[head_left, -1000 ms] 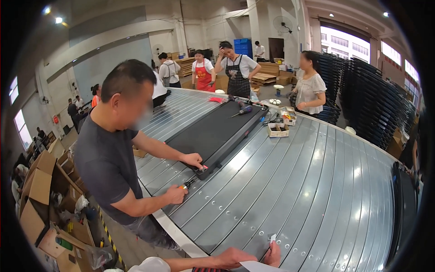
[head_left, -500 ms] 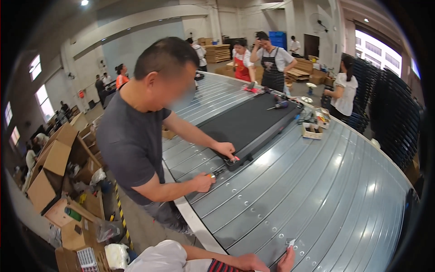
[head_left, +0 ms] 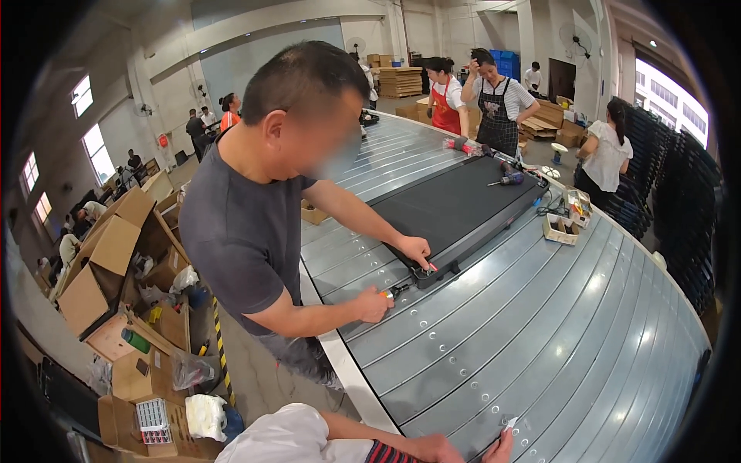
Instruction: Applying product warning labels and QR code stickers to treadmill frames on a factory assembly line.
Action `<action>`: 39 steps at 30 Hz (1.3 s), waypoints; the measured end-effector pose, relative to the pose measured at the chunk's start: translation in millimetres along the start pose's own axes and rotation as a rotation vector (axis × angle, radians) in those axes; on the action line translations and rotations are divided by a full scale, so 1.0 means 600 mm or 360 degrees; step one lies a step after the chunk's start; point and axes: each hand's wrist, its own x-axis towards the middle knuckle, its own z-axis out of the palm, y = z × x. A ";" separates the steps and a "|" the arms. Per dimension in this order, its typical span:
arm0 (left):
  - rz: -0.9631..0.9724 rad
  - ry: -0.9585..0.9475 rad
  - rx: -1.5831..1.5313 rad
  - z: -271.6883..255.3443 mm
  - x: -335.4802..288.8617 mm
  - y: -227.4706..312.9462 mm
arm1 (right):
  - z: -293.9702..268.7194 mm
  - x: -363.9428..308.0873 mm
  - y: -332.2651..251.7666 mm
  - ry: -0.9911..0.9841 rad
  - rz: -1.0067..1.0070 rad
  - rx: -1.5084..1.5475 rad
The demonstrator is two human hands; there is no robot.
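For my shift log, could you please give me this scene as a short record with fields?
Surface: grey slatted metal worktable
Left hand: at the table's near edge, grip unclear
Right hand: fingertips pinch a small white piece
Co-worker: person in dark grey shirt, both hands at the corner of a black flat panel, one holding a small tool
Beyond: small cardboard tray on the table
Floor: open cardboard boxes
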 end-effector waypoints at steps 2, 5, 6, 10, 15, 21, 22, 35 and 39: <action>0.0045 0.0061 -0.0046 0.005 -0.010 0.007 | 0.004 -0.011 0.001 -0.0001 -0.0021 -0.0066; 0.0077 0.0250 -0.0059 0.018 -0.059 0.033 | 0.010 -0.041 -0.029 -0.0035 -0.0046 0.0004; 0.0049 0.0360 0.0011 0.040 -0.067 0.017 | 0.010 -0.048 -0.023 -0.0003 -0.0066 -0.0033; -0.0132 0.0254 0.0043 0.132 -0.173 -0.032 | -0.015 -0.141 -0.040 0.0076 0.0387 0.0519; -0.0488 0.0725 0.0256 0.204 -0.341 0.073 | -0.074 -0.042 -0.210 -0.0518 -0.0205 0.0848; -0.0836 0.0910 0.0305 0.194 -0.514 0.267 | -0.138 -0.180 -0.708 -0.1401 -0.2461 0.0934; -0.0882 0.0912 0.0342 0.202 -0.522 0.292 | -0.158 -0.225 -0.747 -0.1481 -0.2733 0.0920; -0.0604 0.0612 0.0408 0.080 -0.382 0.079 | 0.035 0.011 -0.496 -0.0914 -0.0591 0.1317; -0.0429 0.0306 0.0301 0.043 -0.337 0.057 | 0.046 0.003 -0.354 -0.0305 0.0212 0.1450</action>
